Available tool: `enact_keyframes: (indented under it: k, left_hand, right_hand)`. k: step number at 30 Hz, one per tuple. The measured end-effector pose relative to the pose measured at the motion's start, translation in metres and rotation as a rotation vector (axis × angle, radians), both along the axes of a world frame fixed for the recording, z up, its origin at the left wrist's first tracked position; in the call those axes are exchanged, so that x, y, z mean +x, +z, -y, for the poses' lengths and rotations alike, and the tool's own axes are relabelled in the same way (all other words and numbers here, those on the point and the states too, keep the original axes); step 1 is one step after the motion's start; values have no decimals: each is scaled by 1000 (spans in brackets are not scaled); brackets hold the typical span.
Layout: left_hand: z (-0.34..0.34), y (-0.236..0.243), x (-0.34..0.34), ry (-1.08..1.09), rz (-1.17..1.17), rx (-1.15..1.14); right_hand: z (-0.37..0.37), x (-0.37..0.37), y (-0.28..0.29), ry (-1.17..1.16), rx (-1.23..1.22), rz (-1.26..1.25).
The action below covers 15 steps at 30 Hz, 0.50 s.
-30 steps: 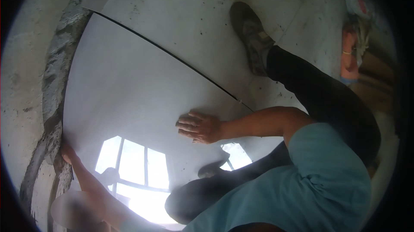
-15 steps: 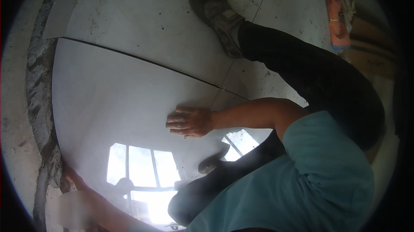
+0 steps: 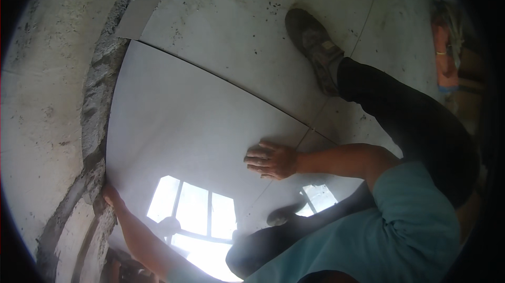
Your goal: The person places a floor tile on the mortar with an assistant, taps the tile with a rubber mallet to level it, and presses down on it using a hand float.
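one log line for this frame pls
left hand: gripping tile edge by mortar | right hand: flat on tile | shoe: on neighbouring tile

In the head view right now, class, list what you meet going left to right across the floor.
Rough concrete strip → left hand at the tile's edge → large glossy grey tile → right hand flat on it → shoe → orange bundle.

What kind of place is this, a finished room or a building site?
Most likely a room having its floor tiled. A large glossy tile lies beside a strip of rough mortar, with the right hand flat on it and the left hand at its edge.
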State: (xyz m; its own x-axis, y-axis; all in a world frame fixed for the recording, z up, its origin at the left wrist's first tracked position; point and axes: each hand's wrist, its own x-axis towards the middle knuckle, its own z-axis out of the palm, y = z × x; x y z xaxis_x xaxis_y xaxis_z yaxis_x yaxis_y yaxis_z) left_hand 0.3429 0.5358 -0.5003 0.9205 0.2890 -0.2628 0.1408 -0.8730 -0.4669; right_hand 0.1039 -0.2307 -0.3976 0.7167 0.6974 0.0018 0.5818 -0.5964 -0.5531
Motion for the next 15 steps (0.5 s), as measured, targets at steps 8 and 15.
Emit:
enact_keyframes:
  k: [8,15]
  left_hand:
    - [52,33,5,507,189,-249]
    - [133,59,7,591,246,-38]
  right_hand:
    - [-2,1,2,-6,20,-27]
    - [0,0,4,-22,9,-25]
